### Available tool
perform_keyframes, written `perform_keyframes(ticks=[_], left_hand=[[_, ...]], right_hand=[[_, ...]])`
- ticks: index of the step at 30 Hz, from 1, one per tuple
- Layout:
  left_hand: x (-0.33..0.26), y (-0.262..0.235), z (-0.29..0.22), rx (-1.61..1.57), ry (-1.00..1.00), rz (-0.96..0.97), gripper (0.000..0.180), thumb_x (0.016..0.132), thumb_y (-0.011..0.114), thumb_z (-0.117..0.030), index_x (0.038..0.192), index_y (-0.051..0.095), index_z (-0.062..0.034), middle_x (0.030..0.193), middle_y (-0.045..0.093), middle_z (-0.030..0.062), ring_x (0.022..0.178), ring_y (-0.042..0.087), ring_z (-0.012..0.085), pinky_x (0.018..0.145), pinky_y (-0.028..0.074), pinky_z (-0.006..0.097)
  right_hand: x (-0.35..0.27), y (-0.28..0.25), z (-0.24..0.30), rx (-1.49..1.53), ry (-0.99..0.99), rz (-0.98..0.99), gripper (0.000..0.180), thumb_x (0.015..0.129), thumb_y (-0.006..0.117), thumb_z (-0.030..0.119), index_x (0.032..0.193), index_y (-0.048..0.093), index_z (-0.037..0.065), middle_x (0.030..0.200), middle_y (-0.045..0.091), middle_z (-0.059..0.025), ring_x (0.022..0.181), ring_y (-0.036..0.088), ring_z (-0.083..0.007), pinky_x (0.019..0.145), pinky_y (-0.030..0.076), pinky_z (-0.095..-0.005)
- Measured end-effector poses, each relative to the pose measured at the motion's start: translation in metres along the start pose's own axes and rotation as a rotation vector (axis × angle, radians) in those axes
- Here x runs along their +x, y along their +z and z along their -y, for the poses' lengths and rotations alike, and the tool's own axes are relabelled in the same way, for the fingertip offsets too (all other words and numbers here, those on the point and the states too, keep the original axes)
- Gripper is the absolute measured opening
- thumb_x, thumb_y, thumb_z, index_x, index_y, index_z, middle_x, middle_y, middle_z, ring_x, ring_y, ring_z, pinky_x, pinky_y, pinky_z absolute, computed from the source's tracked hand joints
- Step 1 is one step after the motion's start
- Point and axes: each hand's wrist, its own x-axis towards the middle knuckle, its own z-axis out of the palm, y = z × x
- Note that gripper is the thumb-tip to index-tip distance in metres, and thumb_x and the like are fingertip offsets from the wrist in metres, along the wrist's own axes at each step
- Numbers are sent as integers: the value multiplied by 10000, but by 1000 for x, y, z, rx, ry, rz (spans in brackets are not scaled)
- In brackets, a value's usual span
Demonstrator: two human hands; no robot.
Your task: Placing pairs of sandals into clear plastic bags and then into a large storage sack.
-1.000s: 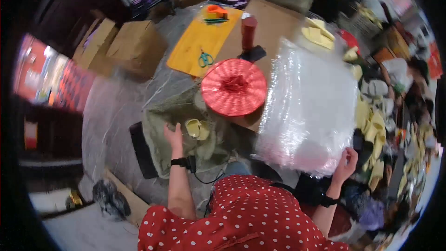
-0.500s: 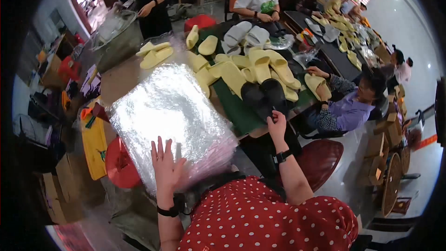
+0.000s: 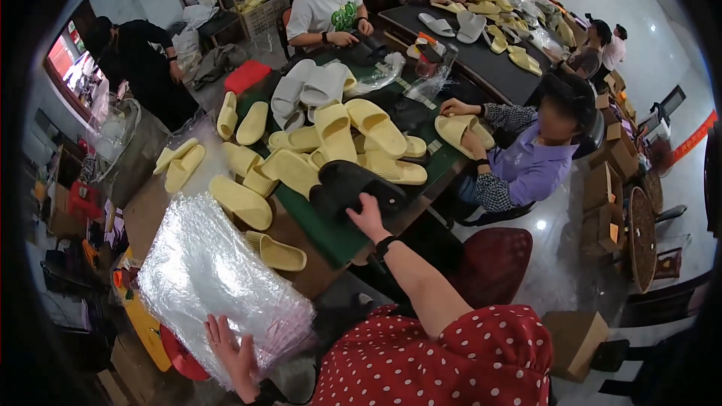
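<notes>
My left hand (image 3: 233, 352) lies with fingers spread on the near edge of a stack of clear, shiny plastic bags (image 3: 214, 267). My right hand (image 3: 367, 218) reaches forward to a pair of black slippers (image 3: 350, 184) at the table's near edge, its thumb and fingers closed on their near side. Behind and beside them is a heap of pale yellow slippers (image 3: 292, 171). One yellow slipper (image 3: 280, 252) lies beside the bags, and another (image 3: 239, 201) lies just beyond it. Grey slippers (image 3: 325, 84) rest on the far side of the heap.
At the right, a person in a purple top (image 3: 532, 158) handles a yellow slipper (image 3: 455, 131). Across the table sits a person in a white shirt (image 3: 325, 15). A dark red chair (image 3: 492, 274) stands right of my arm. Cardboard boxes (image 3: 604, 195) line the right side.
The view has swung to the right. My right hand has moved forward onto the black slippers. My left hand stays on the bags, now nearer their lower edge.
</notes>
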Motion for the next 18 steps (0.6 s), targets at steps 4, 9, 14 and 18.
perform_keyframes(ticks=[4,9,14,18], left_hand=[[1,-1,2,35,-25,21,704,714,694,-220,1367,493,-55,1529,335,171,1436,228,391,1158,191,507],[3,-1,3,20,-30,25,718,724,696,-247,1379,478,-50,1539,323,166,1441,224,383,1161,181,498],[8,1,3,6,7,34,744,694,713,-200,1385,473,-65,1544,316,160,1448,208,379,1162,179,496],[4,-2,6,31,-11,40,717,750,711,-289,1386,471,-62,1545,308,164,1444,207,384,1159,173,502]], right_hand=[[13,10,16,-318,-109,325,555,676,790,277,1096,539,16,1095,517,-209,1080,485,-392,893,460,-452],[27,33,29,-577,-109,460,505,715,780,338,1084,624,31,1095,561,-157,1089,505,-342,900,466,-453],[6,52,35,-487,-181,474,344,776,706,294,989,656,29,1039,602,-130,1010,561,-302,831,507,-415],[-34,70,32,-384,-140,395,334,771,668,262,972,631,-2,1051,610,-152,988,583,-337,822,516,-435]])
